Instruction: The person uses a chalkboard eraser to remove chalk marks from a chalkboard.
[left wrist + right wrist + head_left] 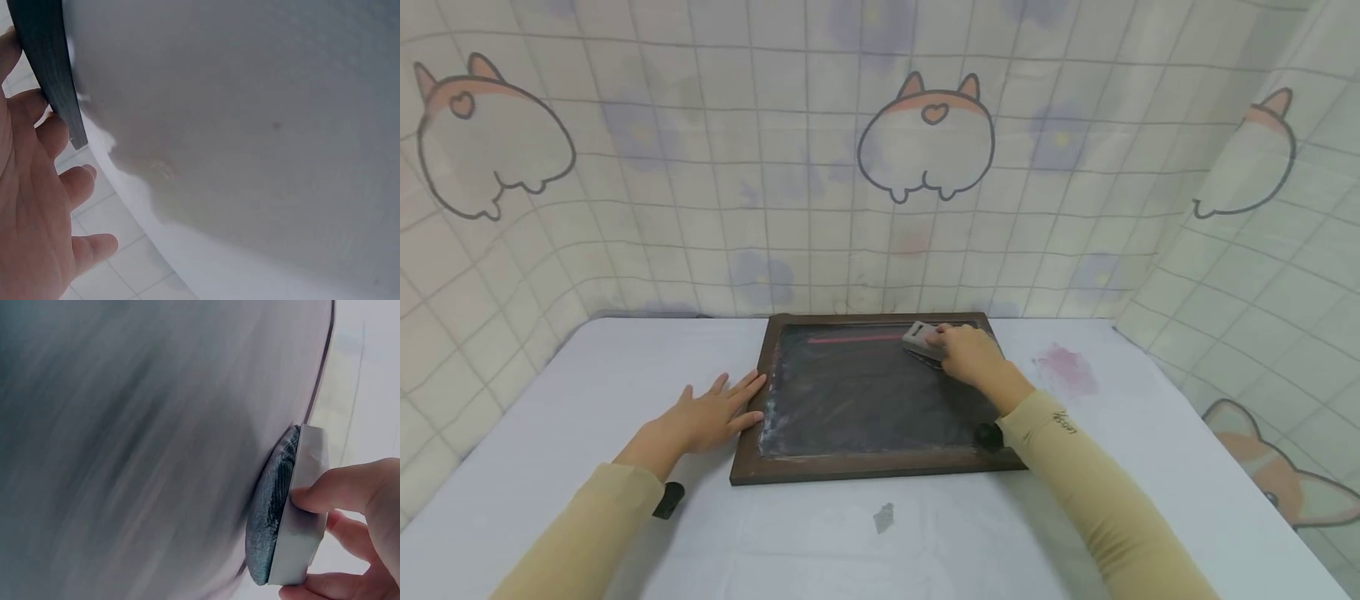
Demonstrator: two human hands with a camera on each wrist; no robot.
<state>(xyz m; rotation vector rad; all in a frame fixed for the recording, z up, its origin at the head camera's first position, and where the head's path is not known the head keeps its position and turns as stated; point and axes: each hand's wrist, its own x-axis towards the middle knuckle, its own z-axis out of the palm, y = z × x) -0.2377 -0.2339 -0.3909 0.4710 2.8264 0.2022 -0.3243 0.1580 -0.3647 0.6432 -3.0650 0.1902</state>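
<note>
"What fills the scene?"

"A white desk (1150, 450) spans the lower half of the frame, a dark chalkboard (865, 400) lying at its center."

"And the hands?"

"The left hand (703, 419), left of center, spreads its fingers against the board's edge. The right hand (973, 354), right of center, grips a gray eraser (917, 336) over the board's upper right."

"What could go wrong?"

"The board might skid sideways if the left fingers bear too lightly against the eraser's push. A tilted eraser, or uneven pressure, could smear the red line (850, 339) at upper center, or leave part behind."
</note>
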